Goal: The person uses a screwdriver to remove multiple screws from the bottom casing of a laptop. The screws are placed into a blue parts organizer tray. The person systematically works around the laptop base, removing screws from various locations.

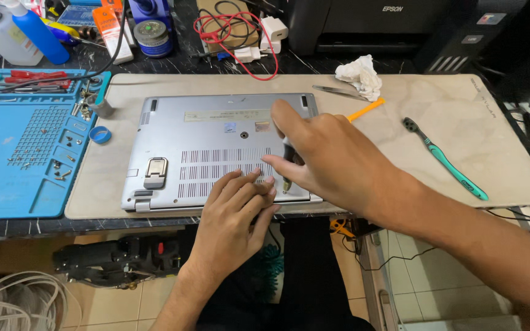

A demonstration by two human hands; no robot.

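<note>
Now the left hand (pixel 240 199) rests palm-down, fingers loosely curled and holding nothing, on the silver laptop (pixel 197 147) lying upside down on the beige mat (pixel 492 159). Beside it, the right hand (pixel 323 156) arches over, pinching a small dark tool (pixel 287 178) against the laptop's front edge.

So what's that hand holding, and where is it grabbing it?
The right hand pinches a small dark tool near its top, tip down on the laptop. What kind of tool cannot be told. The left hand holds nothing; its fingers rest on the laptop.
</note>
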